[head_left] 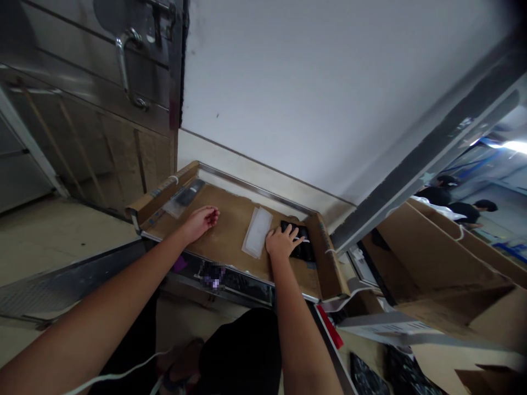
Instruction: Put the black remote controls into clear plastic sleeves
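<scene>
My left hand hovers over the left half of a cardboard-lined tray, its fingers curled loosely inward with nothing visible in them. My right hand rests with fingers spread on the black plastic-looking packets at the tray's right end; the hand hides part of them. Beside its thumb lies a stack of whitish, translucent bags. At the tray's left end are a clear plastic bag and a dark packet, both apart from my left hand.
Raised cardboard sides edge the tray, which stands against a white wall panel. To the left is a metal door with a handle. Large cardboard boxes stand right; black bags lie on the floor. People are farther back.
</scene>
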Demonstrator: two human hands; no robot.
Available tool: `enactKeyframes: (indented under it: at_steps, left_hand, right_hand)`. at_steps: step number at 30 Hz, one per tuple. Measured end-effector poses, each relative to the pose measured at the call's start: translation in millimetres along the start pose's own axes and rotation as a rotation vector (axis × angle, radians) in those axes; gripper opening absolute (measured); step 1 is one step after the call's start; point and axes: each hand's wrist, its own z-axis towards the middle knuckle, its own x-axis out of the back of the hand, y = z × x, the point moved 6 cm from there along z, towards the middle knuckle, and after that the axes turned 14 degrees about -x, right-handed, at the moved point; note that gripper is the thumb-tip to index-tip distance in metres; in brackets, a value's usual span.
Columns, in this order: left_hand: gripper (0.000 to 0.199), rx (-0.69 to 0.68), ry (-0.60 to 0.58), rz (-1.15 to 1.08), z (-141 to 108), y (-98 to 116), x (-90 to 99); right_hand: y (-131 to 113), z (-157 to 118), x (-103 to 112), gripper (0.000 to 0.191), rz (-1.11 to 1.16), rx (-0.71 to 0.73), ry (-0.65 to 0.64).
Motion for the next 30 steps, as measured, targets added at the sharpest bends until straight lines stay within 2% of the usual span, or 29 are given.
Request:
enactKeyframes:
  at_steps: [3, 7, 9, 12, 13, 14, 16, 18, 20, 22, 23, 25, 28, 30]
  left_hand:
    - [0.009, 0.001, -0.008, 0.014, -1, 0, -1.2]
    - [0.015, -0.078, -0.048, 0.164, -4, -2, -8.5]
    - [0.014, -0.223, -0.056, 0.460, -5, 7, -10.7]
    - [0.007, -0.585, -0.072, 1.153, -3, 42, -16.3]
    - [0.014, -0.671, -0.065, 1.377, 1, 54, -16.9]
    - [0.024, -0.695, -0.036, 1.567, 7, 64, -14.2]
    - [0.040, -0.555, 0.057, 1.819, 26, 81, -1.0]
    - [0.051, -0.359, 0.069, 1.923, 45, 86, 8.9]
    - [0.060, -0.189, 0.041, 1.928, 57, 81, 12.3]
    - [0.062, -0.102, -0.034, 1.903, 58, 68, 8.6]
    - [0.058, -0.105, -0.078, 1.902, 55, 61, 4.9]
    - [0.049, -0.228, -0.121, 1.941, 41, 51, -4.1]
    - [0.044, -0.468, -0.035, 2.022, 15, 48, -11.2]
    - [0.045, -0.508, 0.001, 2.048, 5, 47, -10.8]
  right_hand:
    - [0, -5, 4, 0.036, 0.054, -0.021, 0.077]
    - [-1, -24, 22, 0.029, 0.156, 0.078, 0.194]
    - [5, -32, 29, 0.026, 0.202, 0.063, 0.215]
    - [15, -37, 36, 0.028, 0.262, 0.002, 0.228]
    - [17, -38, 37, 0.028, 0.280, -0.011, 0.231]
    - [18, -38, 37, 0.027, 0.295, -0.018, 0.234]
    - [17, -37, 36, 0.024, 0.314, -0.014, 0.238]
    - [14, -35, 34, 0.023, 0.319, 0.017, 0.238]
    - [12, -34, 32, 0.022, 0.326, 0.044, 0.244]
    - [11, -33, 32, 0.022, 0.342, 0.051, 0.253]
    - [12, -33, 32, 0.021, 0.352, 0.051, 0.255]
    - [13, -34, 32, 0.020, 0.370, 0.046, 0.252]
    - [15, -34, 31, 0.019, 0.390, 0.035, 0.234]
    - [16, -34, 31, 0.019, 0.400, 0.026, 0.226]
